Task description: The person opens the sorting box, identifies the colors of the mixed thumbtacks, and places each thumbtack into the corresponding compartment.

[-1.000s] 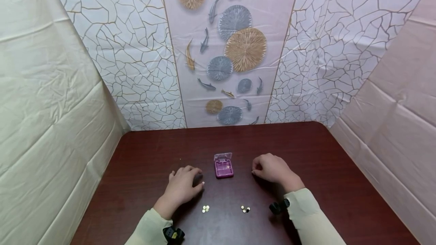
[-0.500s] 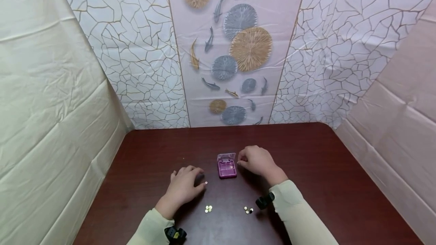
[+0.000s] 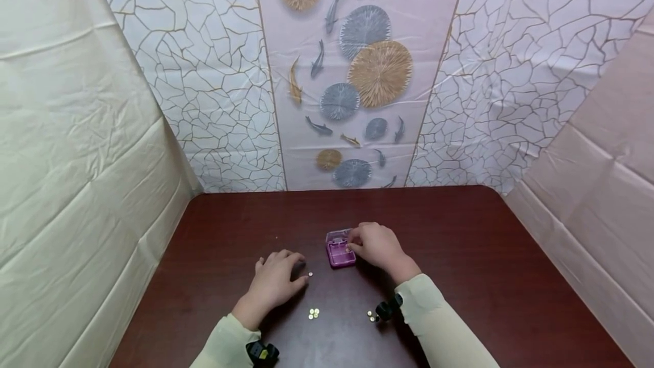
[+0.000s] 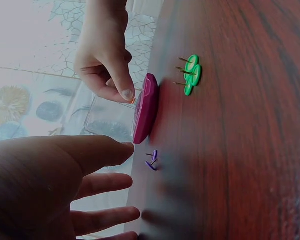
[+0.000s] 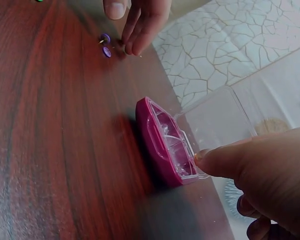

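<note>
A small magenta box [image 3: 340, 255] stands on the table with its clear lid [image 5: 215, 120] raised; clear dividers show inside. My right hand [image 3: 379, 247] reaches to the box's right side. Its thumb and finger pinch a small orange thumbtack [image 5: 196, 157], mostly hidden by the fingertips, right over the rim. To the left of the box my left hand [image 3: 276, 278] stays low over the table, fingers spread and relaxed. Two purple thumbtacks [image 4: 152, 161] lie near its fingers in the left wrist view.
Several green thumbtacks [image 4: 191, 75] lie points-up in the left wrist view. From the head, one cluster of tacks [image 3: 314, 314] sits before the left hand and another [image 3: 371, 316] beside the right wrist camera [image 3: 389, 306]. A patterned cloth [image 3: 347, 72] hangs behind the dark red table [image 3: 460, 231].
My right hand has moved left from beside the box to its right edge, fingertips now over it. The left hand has stayed in place. The view has shifted slightly.
</note>
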`<state>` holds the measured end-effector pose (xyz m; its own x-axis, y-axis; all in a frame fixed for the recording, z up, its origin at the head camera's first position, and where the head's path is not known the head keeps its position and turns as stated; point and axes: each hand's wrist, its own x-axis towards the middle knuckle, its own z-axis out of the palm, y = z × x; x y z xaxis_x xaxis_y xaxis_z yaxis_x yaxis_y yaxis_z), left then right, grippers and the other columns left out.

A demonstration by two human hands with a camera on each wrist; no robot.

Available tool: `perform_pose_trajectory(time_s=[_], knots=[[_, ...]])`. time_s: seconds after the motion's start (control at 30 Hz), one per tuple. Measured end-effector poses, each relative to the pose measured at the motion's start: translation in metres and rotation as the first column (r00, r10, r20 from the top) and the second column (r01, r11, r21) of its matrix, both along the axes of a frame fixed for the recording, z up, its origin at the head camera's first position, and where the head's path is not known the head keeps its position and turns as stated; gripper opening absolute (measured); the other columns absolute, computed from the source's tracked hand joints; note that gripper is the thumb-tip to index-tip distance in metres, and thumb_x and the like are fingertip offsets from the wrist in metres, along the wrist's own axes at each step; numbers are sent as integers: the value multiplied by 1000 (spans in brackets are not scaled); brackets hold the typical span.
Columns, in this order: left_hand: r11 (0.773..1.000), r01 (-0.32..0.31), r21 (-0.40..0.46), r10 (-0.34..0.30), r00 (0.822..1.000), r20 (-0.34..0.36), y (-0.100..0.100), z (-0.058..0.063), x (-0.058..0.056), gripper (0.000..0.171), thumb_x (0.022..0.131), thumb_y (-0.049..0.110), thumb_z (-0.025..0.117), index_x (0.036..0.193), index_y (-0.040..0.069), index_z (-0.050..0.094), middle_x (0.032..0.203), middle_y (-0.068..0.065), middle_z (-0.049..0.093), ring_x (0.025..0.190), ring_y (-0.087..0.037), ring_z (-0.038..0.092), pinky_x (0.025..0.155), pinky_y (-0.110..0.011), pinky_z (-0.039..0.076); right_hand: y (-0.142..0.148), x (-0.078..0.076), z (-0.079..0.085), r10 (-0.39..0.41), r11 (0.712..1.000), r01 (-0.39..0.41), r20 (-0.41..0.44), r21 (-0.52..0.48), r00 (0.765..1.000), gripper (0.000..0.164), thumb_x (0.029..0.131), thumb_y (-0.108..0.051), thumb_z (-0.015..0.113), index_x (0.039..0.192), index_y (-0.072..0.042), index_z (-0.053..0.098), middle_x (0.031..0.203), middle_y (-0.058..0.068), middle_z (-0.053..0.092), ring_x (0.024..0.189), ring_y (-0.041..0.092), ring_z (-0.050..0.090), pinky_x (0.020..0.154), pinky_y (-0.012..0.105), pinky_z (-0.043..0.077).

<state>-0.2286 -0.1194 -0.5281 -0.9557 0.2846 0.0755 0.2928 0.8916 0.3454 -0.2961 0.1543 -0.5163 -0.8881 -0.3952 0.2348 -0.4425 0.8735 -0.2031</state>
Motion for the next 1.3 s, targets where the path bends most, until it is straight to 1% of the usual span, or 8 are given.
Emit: perform_pose_trajectory(time_s=[0.33,0.43,0.5,0.6,0.73,0.9,1.07,1.3], knots=[[1000,2,-5,-2,1000,8,0,-2,2,43,85,47,69,122,26,66,124,-3,63,119,-29,50,99,-75,30,-3,4,-3,-10,1000,9,34,18,999,7,83,-38,75,85,-32,75,75,-15,59,63,7,52,53,34,48],[1000,11,-4,-11,1000,2,-1,-3,2,42,85,47,69,121,26,66,123,-3,63,118,-29,50,99,-75,30,-1,6,-3,0,1000,0,42,-3,999,13,83,-42,75,88,-31,75,75,-14,59,63,7,51,52,34,47],[1000,14,-3,-14,1000,0,-1,-4,3,42,85,48,69,121,26,66,122,-3,64,118,-29,50,99,-75,30,2,8,-4,16,1000,-15,40,-20,999,19,82,-46,74,91,-29,75,79,-12,62,66,8,53,54,36,48],[1000,16,-1,-16,1000,0,-2,-4,3,42,86,48,69,122,27,66,123,-3,63,118,-29,50,99,-74,30,6,9,-5,30,999,-29,45,-34,999,28,82,-50,73,98,-27,75,91,-8,68,76,9,58,61,40,53],[1000,15,-8,-15,1000,-4,-5,-5,1,42,86,48,69,123,27,66,124,-3,62,117,-29,51,99,-73,31,13,8,-5,8,1000,-7,57,-8,998,33,81,-53,72,102,-28,75,101,-8,68,87,9,59,71,42,56],[999,25,-22,-25,1000,-16,-6,-5,-3,39,84,43,73,120,28,67,123,-1,62,116,-28,49,96,-70,36,20,7,-2,-39,999,38,65,10,997,33,82,-50,73,105,-27,74,104,-8,67,91,11,60,75,45,57],[999,35,-29,-36,999,-18,-4,-6,-7,36,83,42,75,116,29,69,120,0,61,111,-25,50,88,-61,43,25,8,-1,-72,997,72,85,9,994,32,83,-49,72,105,-26,74,104,-6,67,92,13,60,78,47,56],[999,43,-14,-43,999,-9,-2,-8,-10,24,82,38,76,103,28,71,106,2,62,98,-21,51,81,-54,48,31,9,-4,-56,998,55,62,20,996,27,84,-46,72,101,-24,74,100,-4,68,90,15,61,78,46,55]])
